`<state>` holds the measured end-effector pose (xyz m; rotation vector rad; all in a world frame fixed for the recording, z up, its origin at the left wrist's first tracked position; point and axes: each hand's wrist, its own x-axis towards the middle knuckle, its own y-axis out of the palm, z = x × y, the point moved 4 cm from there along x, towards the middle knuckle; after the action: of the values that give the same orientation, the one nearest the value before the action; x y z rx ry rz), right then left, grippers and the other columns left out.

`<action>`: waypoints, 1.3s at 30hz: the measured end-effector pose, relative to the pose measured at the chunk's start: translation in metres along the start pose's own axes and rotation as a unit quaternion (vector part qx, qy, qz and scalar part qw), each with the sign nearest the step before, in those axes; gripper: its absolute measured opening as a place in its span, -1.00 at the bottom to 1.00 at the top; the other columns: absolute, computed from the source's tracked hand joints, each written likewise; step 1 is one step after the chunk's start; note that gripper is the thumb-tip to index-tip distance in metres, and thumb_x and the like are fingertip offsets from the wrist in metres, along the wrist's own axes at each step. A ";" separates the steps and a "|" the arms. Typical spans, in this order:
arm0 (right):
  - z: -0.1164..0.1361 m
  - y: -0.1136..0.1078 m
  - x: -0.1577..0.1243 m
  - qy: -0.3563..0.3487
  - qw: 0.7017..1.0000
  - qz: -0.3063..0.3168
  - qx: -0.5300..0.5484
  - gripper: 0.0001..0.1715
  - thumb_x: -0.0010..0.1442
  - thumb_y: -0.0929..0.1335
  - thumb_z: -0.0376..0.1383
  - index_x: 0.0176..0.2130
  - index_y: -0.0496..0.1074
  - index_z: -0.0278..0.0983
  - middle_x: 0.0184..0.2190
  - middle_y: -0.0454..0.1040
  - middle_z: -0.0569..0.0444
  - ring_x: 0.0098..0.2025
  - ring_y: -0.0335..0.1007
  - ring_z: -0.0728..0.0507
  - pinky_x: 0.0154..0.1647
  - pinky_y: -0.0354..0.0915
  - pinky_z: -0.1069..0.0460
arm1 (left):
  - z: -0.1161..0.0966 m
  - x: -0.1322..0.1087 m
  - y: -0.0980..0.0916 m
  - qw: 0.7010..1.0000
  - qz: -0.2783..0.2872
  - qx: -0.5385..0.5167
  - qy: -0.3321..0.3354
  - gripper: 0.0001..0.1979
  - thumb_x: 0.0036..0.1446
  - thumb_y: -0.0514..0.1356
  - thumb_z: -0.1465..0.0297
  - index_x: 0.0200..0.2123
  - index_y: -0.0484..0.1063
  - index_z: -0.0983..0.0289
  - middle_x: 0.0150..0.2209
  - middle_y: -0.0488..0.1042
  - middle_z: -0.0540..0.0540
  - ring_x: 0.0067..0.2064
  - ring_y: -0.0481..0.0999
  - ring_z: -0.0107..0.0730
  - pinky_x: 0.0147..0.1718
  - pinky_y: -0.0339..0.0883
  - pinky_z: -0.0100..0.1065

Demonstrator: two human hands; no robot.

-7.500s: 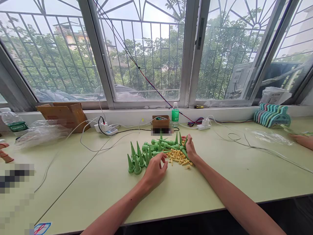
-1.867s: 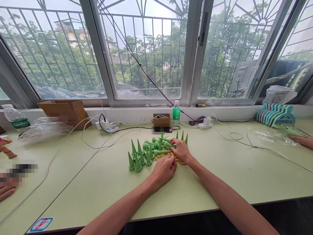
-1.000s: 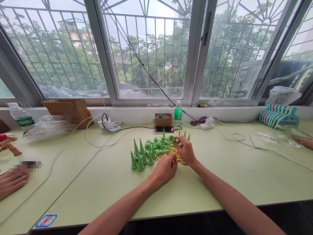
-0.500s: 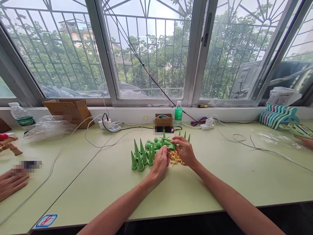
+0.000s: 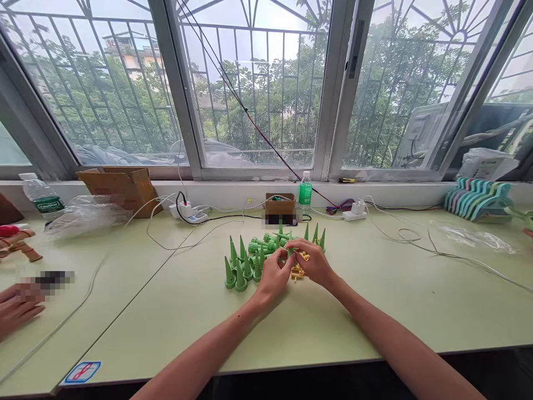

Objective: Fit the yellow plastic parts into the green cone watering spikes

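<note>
My left hand (image 5: 273,274) and my right hand (image 5: 313,261) meet over the table (image 5: 316,333), fingers closed round one green plastic spike (image 5: 290,251) that is mostly covered by them. Several green cone-shaped spikes (image 5: 240,279) with round, ringed bases stand upright left of my left hand. Behind my hands lies a heap of green spikes (image 5: 259,244) on their sides. A few more upright spikes (image 5: 315,234) stand beyond my right hand. Small yellow plastic pieces (image 5: 297,273) lie in a pile under my right hand, partly hidden by it.
A small cardboard box (image 5: 280,206) and a green-labelled bottle (image 5: 305,190) stand behind the spikes. White cables (image 5: 200,240) and power strips (image 5: 195,215) run along the back. Another person's hand (image 5: 20,311) rests at left. Turquoise hangers (image 5: 478,199) stand at right.
My right hand has come down and in against my left, and both sets of fingers now close round a green spike. The co-worker's hand at far right has shifted outward.
</note>
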<state>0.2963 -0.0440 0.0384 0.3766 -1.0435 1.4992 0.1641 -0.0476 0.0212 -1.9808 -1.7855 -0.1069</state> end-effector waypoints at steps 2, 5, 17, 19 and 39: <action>0.000 0.000 0.000 0.003 1.000 0.007 0.003 -0.58 0.13 0.22 -0.56 -0.16 0.51 -0.22 -0.18 0.54 0.00 -0.12 0.47 -0.13 -0.10 0.38 -0.03 | 0.001 0.001 -0.001 1.000 0.002 0.009 -0.002 -0.68 0.17 0.16 0.14 -0.39 0.41 0.31 -0.41 0.43 0.06 -0.39 0.37 -0.38 -0.42 0.20 -0.39; 0.001 0.000 0.000 0.003 1.000 0.013 0.002 -0.61 0.17 0.20 -0.54 -0.19 0.51 -0.23 -0.23 0.55 -0.01 -0.17 0.48 -0.13 -0.16 0.38 -0.02 | 0.001 0.001 -0.002 0.999 0.002 0.032 -0.004 -0.68 0.13 0.18 0.15 -0.42 0.43 0.32 -0.45 0.42 0.05 -0.43 0.33 -0.40 -0.45 0.16 -0.39; 0.000 -0.006 0.000 0.005 1.000 0.008 -0.003 -0.61 0.20 0.18 -0.52 -0.20 0.51 -0.24 -0.24 0.57 0.03 -0.23 0.50 -0.11 -0.19 0.39 0.00 | -0.001 -0.001 -0.003 0.988 -0.022 0.136 0.064 -0.85 0.08 0.17 0.30 -0.39 0.38 0.28 -0.45 0.38 0.03 -0.45 0.29 -0.40 -0.44 0.12 -0.36; 0.003 -0.007 0.001 0.005 1.000 0.006 -0.001 -0.61 0.22 0.18 -0.50 -0.19 0.51 -0.23 -0.22 0.58 0.01 -0.20 0.51 -0.12 -0.19 0.41 -0.01 | 0.000 -0.002 -0.004 0.987 -0.027 0.143 0.072 -0.87 0.08 0.18 0.32 -0.40 0.38 0.28 -0.46 0.37 0.02 -0.46 0.28 -0.40 -0.45 0.10 -0.36; -0.008 -0.010 0.001 0.041 0.988 0.088 -0.123 -0.89 0.18 0.36 -0.35 -0.36 0.51 -0.30 -0.53 0.46 0.10 -0.52 0.27 -0.01 -0.49 0.19 0.10 | 0.006 -0.004 -0.005 0.973 -0.001 0.223 0.063 -0.94 0.12 0.14 0.40 -0.39 0.31 0.24 -0.39 0.36 0.06 -0.31 0.36 -0.29 -0.33 0.18 -0.31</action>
<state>0.3075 -0.0386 0.0383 0.0502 -1.2040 1.5058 0.1573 -0.0493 0.0161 -1.6135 -1.5655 0.1522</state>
